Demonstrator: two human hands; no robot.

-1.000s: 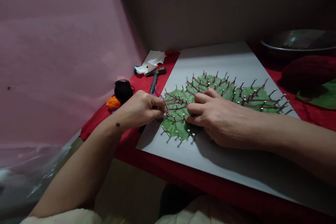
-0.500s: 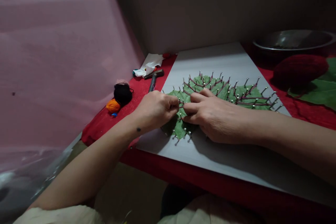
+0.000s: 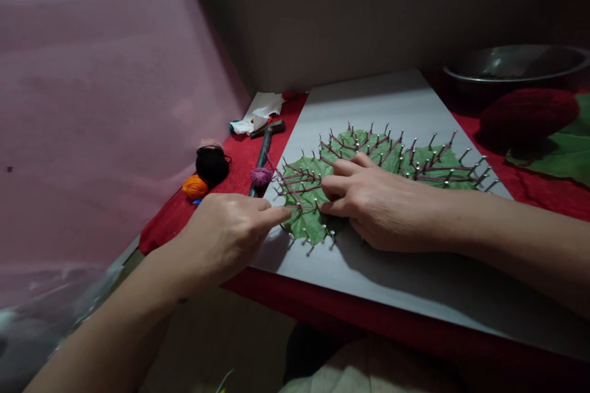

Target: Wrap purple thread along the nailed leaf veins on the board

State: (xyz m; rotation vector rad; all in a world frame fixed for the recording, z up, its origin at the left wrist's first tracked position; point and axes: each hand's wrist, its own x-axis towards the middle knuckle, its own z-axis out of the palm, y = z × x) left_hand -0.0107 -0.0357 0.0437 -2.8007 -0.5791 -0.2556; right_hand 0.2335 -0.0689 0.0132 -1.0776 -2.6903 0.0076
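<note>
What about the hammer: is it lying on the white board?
No, the hammer lies on the red cloth, to the left of the white board.

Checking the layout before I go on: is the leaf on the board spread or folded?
Spread: the leaf lies out across the board, its lobes fanned among nails. What the right hand covers, I cannot tell.

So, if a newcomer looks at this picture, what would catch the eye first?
Probably the green leaf on the pale board, bristling with nails and laced with purple yarn. The right hand covers part of it; the left hand is at its left end. Left of the board, a purple yarn ball sits by the hammer.
</note>
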